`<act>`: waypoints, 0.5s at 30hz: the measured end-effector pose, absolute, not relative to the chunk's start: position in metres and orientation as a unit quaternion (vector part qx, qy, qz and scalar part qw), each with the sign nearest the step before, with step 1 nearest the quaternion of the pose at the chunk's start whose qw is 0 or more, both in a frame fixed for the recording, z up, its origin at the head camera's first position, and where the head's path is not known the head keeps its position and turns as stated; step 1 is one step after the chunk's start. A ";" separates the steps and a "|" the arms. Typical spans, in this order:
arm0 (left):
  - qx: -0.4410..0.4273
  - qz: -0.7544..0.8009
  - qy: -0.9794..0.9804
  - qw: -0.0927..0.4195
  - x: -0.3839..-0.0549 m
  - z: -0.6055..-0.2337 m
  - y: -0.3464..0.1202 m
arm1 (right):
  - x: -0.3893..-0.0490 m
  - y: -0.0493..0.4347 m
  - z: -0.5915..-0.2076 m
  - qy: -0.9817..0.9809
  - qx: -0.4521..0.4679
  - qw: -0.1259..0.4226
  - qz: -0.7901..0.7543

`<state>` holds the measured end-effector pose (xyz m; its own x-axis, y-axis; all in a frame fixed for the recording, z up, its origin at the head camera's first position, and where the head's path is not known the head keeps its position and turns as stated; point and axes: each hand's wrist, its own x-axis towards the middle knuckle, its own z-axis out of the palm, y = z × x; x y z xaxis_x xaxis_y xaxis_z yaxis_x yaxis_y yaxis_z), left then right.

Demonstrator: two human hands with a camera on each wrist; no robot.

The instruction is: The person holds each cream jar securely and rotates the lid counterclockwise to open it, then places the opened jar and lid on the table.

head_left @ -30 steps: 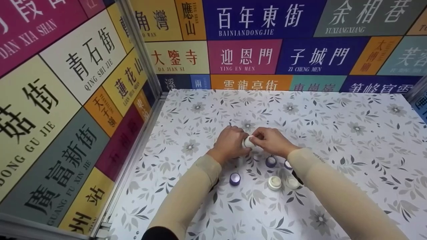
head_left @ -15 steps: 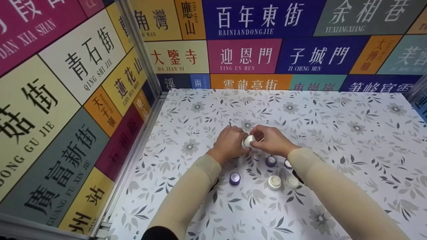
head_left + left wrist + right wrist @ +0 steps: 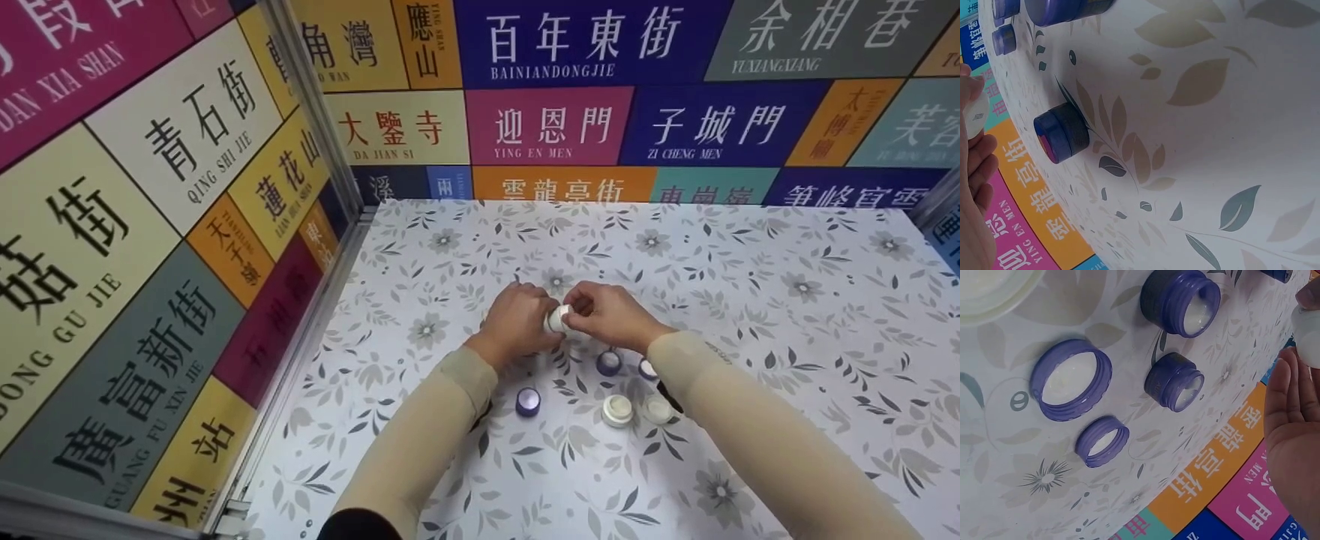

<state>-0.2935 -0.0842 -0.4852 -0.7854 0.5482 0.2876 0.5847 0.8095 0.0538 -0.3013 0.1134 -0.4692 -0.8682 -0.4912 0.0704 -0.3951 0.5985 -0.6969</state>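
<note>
My left hand [image 3: 516,321] grips a small white container [image 3: 556,319] above the table, its back turned up in the head view. The thumb and fingertips of my right hand [image 3: 609,315] pinch the container's right end. Small print shows on its white surface in the left wrist view, where part of a hand [image 3: 978,174] shows at the left edge. In the right wrist view, a hand [image 3: 1297,416] touches the white container [image 3: 1310,334] at the right edge. The covered side of the container is hidden by fingers.
A closed purple jar [image 3: 528,403] stands nearest the left forearm. Open purple jars [image 3: 1176,382] and purple lids [image 3: 1072,379] lie near the right wrist. An open white jar [image 3: 617,412] sits beside a pale round piece [image 3: 658,409]. Sign-printed walls border the floral tabletop [image 3: 465,465].
My right fingertips have shifted slightly on the container's right end, and more of its white surface shows. My left hand and the jars on the table have stayed in place.
</note>
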 end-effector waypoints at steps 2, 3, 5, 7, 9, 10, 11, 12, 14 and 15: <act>-0.297 -0.071 -0.944 0.127 -0.293 -0.485 -0.084 | -0.301 0.113 -0.468 0.891 -0.251 0.059 -0.374; -0.295 -0.071 -0.945 0.125 -0.293 -0.484 -0.084 | -0.301 0.112 -0.468 0.891 -0.252 0.058 -0.373; -0.292 -0.070 -0.946 0.122 -0.293 -0.484 -0.084 | -0.301 0.112 -0.468 0.892 -0.252 0.057 -0.372; -0.290 -0.070 -0.947 0.120 -0.292 -0.484 -0.084 | -0.301 0.112 -0.469 0.891 -0.254 0.057 -0.372; -0.289 -0.071 -0.947 0.121 -0.292 -0.484 -0.084 | -0.301 0.112 -0.469 0.891 -0.256 0.057 -0.371; -0.288 -0.072 -0.947 0.122 -0.292 -0.484 -0.084 | -0.301 0.113 -0.469 0.892 -0.257 0.054 -0.368; -0.288 -0.072 -0.947 0.124 -0.292 -0.485 -0.085 | -0.301 0.113 -0.469 0.894 -0.254 0.052 -0.366; -0.288 -0.072 -0.947 0.126 -0.292 -0.485 -0.085 | -0.301 0.113 -0.469 0.898 -0.250 0.049 -0.359; -0.289 -0.071 -0.946 0.130 -0.293 -0.486 -0.085 | -0.300 0.113 -0.469 0.907 -0.241 0.048 -0.342; -0.290 -0.070 -0.945 0.133 -0.293 -0.486 -0.085 | -0.300 0.113 -0.469 0.912 -0.236 0.048 -0.333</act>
